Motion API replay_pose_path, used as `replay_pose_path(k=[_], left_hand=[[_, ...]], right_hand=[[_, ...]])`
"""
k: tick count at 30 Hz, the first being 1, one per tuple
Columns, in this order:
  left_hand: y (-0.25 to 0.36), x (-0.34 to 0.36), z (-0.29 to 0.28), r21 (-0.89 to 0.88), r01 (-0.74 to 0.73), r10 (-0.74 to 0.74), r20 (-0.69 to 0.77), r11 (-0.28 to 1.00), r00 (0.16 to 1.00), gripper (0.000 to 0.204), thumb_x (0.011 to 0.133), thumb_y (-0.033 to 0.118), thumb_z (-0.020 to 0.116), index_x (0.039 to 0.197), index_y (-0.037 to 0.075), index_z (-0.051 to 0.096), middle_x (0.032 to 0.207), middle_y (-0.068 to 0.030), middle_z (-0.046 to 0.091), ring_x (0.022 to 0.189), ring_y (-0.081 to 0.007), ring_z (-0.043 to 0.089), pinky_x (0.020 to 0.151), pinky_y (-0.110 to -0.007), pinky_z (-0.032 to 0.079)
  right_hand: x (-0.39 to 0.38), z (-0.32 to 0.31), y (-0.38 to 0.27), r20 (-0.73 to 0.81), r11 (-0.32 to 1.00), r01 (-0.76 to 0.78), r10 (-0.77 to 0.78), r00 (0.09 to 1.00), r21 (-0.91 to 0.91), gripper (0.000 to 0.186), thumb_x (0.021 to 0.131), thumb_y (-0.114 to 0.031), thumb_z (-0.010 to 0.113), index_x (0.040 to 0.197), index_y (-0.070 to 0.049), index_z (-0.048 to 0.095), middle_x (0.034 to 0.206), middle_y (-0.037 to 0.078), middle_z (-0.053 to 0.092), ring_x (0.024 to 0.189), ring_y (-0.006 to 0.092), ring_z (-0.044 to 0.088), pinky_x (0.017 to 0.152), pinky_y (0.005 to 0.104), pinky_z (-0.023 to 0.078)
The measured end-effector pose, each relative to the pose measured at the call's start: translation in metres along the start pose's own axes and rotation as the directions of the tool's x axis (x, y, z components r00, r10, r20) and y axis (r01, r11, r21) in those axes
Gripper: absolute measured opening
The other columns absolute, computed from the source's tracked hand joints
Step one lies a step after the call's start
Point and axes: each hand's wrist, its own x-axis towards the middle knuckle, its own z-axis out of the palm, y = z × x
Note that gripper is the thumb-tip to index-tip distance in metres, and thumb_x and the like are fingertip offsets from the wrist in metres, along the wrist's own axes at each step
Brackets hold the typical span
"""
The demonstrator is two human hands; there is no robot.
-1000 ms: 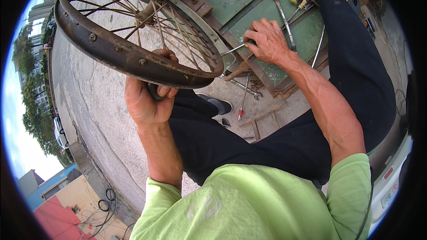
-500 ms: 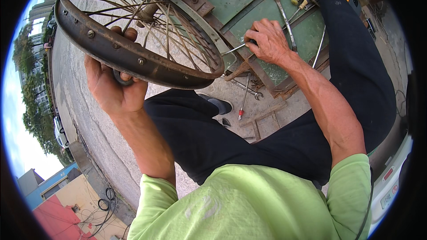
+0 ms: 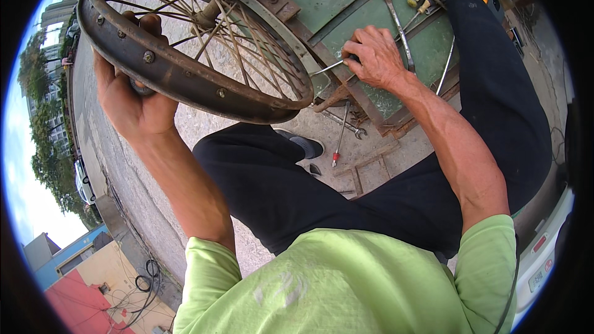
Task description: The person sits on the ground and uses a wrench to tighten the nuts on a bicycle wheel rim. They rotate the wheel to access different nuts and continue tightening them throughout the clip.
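A bare, rusty spoked wheel [image 3: 179, 80] without a tyre is mounted on the metal frame at the upper left. My left hand [image 3: 137, 102] is closed around the near left part of its rim, the fingertips reaching inside among the spokes. A small dark rounded thing shows under that hand's fingers; its kind cannot be made out. My right hand [image 3: 374, 55] is closed on a thin metal rod tool [image 3: 328, 68], whose tip points at the right edge of the rim. Its handle end is mostly hidden in the fist. Whether the tip touches the rim is unclear.
Beside my right hand a wrench [image 3: 397, 25] and a screwdriver [image 3: 421, 10] lie on the green panel [image 3: 337, 12]. Below the frame, an open-end wrench [image 3: 352, 127] and a red-tipped tool [image 3: 339, 142] are near the ground. My legs flank the frame corner.
My left hand has moved up and left, and the wheel has turned with it, its rim bolts shifting the same way. My right hand and the rod have stayed nearly still.
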Motion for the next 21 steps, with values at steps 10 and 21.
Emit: replay_pose_path(k=[10, 21], left_hand=[[0.02, 0.021, 0.0, -0.127, 0.061, -0.059, 0.022, 0.99, 0.998, 0.046, 0.114, 0.031, 0.049, 0.128, -0.008, 0.069, 0.122, -0.0291, 0.074, 0.118, -0.0435, 0.071, 0.1, -0.057, 0.062], [0.057, 0.061, -0.017, -0.088, 0.111, -0.094, 0.181, 0.99, 0.979, 0.045, 0.115, 0.025, 0.046, 0.134, -0.011, 0.063, 0.13, -0.034, 0.069, 0.12, -0.0465, 0.069, 0.103, -0.06, 0.06]], right_hand=[[0.0, -0.002, -0.001, 0.005, 1.0, 0.002, -0.002, 1.0, -0.004, 0.014, 0.089, -0.024, 0.076, 0.101, -0.018, 0.08, 0.103, 0.004, 0.064, 0.11, 0.0245, 0.058, 0.103, 0.0451, 0.04], [0.001, -0.001, -0.002, -0.021, 1.0, 0.017, -0.017, 1.0, -0.002, 0.014, 0.089, -0.025, 0.077, 0.101, -0.017, 0.08, 0.101, 0.004, 0.063, 0.108, 0.0245, 0.058, 0.102, 0.0449, 0.04]])
